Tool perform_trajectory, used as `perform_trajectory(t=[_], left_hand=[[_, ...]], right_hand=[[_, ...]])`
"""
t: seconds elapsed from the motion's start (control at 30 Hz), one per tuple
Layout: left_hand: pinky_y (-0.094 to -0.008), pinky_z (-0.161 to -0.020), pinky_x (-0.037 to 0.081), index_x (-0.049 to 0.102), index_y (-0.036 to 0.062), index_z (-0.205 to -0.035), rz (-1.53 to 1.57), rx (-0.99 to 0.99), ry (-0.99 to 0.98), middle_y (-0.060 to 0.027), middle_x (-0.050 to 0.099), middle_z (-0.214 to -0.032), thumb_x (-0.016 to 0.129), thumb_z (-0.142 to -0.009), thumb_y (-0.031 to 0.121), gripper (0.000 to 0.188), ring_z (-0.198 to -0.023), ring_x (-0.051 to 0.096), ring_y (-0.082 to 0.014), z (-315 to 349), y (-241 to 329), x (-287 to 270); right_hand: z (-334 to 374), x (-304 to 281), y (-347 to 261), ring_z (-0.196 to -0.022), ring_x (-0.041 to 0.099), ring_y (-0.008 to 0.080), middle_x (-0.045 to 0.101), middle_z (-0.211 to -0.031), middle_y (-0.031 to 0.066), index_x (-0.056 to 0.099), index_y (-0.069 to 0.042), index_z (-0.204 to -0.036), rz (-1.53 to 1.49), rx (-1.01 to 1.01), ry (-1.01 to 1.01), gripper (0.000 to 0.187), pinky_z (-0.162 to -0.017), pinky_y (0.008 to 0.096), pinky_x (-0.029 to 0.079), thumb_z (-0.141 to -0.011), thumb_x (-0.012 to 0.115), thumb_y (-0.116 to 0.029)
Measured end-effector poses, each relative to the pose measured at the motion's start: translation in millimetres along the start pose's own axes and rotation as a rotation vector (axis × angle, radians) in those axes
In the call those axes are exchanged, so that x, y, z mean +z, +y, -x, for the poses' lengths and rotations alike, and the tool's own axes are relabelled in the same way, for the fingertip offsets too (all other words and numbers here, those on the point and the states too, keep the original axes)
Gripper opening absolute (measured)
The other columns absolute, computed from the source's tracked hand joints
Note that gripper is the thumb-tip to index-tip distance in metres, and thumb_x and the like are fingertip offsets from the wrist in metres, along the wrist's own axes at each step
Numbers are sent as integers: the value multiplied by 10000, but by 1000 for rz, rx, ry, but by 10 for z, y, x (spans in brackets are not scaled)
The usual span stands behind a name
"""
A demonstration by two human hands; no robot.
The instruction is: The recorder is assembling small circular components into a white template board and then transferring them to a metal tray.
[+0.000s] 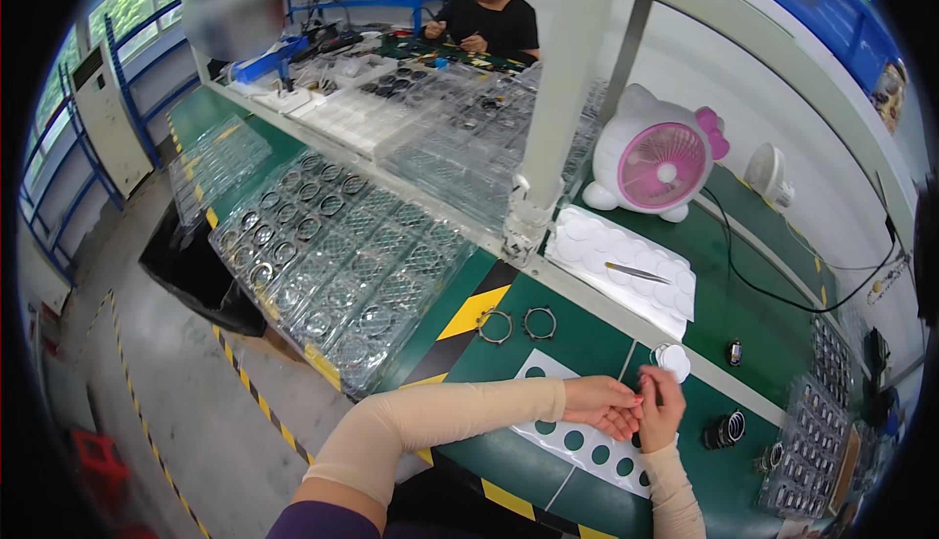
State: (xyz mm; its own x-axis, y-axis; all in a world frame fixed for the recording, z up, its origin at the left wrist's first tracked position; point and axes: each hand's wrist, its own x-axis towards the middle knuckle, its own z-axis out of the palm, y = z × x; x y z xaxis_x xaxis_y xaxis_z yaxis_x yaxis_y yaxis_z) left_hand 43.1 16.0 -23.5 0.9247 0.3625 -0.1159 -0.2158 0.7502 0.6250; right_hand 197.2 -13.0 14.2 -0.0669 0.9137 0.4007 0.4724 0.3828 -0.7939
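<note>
Over the near edge of the green bench, my left hand (604, 406) and my right hand (661, 410) meet, their fingertips nearly touching. Thumb and fingers of each are pinched together; whatever lies between them is too small or hidden to name. Just beyond the right fingers is a white disc (673, 362), with a thin ring edge showing beside it. Beneath my hands lies a white sheet with round cut-outs (574, 439), partly covered by them. Two dark metal rings with small lugs, like watch cases, sit to the left: one ring (512, 326) and another (555, 324).
Tweezers (638, 272) rest on a sheet of white round pieces (597, 246). A pink-and-white fan (626, 187) stands behind. Stacked dark rings (724, 430) and parts trays (817, 426) are at right. Clear trays of rings (337, 265) fill the left bench. A post (562, 99) rises ahead; a person (499, 25) works beyond.
</note>
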Motion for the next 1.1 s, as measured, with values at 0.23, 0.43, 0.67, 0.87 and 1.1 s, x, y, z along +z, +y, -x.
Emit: perform_trajectory(t=[0.23, 0.43, 0.67, 0.87, 1.1], left_hand=[[-363, -820, 491, 501, 0, -1014, 20, 4, 84, -153, 585, -963, 473, -911, 195, 222, -886, 598, -244, 25, 49, -88], [-372, -839, 482, 511, -1, -1006, -17, 52, 143, -159, 589, -948, 438, -922, 178, 210, -898, 592, -242, -62, 119, -25], [-383, -889, 448, 472, -14, -1126, -23, 38, 179, -143, 526, -1141, 444, -907, 148, 274, -1045, 532, -245, -5, 83, 97], [-342, -811, 483, 501, -4, -1052, -103, 12, 247, -117, 583, -1003, 438, -915, 160, 223, -890, 585, -204, 35, 72, -81], [-378, -770, 507, 503, 3, -994, -41, 40, 187, -179, 588, -928, 390, -937, 169, 209, -837, 603, -257, -59, 75, 82]], right_hand=[[-373, -654, -1100, -1259, 277, 381, 286, -1351, 220, 378, -46, -1254, 607, -842, 786, 436, -1035, 497, 206, -843, 522, -61], [-326, -759, -1310, -1270, 204, 453, 235, -1375, 248, 455, -234, -1248, 610, -1023, 974, 542, -1022, 524, 186, -758, 678, -300], [-236, -910, -1329, -1257, 276, 428, 423, -1259, 233, 620, -185, -1017, 546, -1014, 1046, 335, -1050, 500, 108, -863, 456, -433], [-142, -886, -1501, -1055, 512, 312, 581, -1078, 114, 635, -134, -900, 389, -1121, 1171, 128, -959, 483, 324, -794, 563, -137], [221, -1165, -1608, -880, 563, 195, 606, -914, 48, 603, -49, -783, 322, -1173, 992, 112, -735, 344, 476, -676, 616, -17]])
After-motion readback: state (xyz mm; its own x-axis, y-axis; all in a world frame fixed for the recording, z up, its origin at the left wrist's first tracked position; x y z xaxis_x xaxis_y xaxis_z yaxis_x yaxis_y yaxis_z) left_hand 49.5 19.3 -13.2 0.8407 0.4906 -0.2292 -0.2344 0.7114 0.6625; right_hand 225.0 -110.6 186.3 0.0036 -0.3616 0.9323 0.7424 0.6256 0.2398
